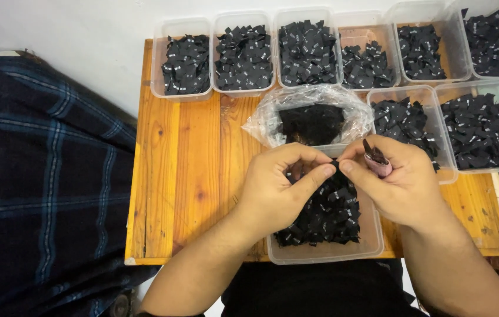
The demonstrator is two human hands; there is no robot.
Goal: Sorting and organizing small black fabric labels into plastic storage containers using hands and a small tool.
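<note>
My left hand (pixel 279 191) and my right hand (pixel 399 188) meet fingertip to fingertip over a clear plastic tub (pixel 373 243) full of small black fabric labels (pixel 326 214). Both hands pinch a small black label between them; it is mostly hidden by the fingers. My right hand also holds a small pink-handled cutter (pixel 377 159) in its curled fingers. Just beyond the hands lies a crumpled clear plastic bag (pixel 264 123) with more black labels inside.
Several clear tubs of black labels line the far edge of the wooden table (pixel 185 176), such as one at the far left (pixel 158 64) and one at the right (pixel 446 161). A dark plaid cloth (pixel 44 176) lies left of the table.
</note>
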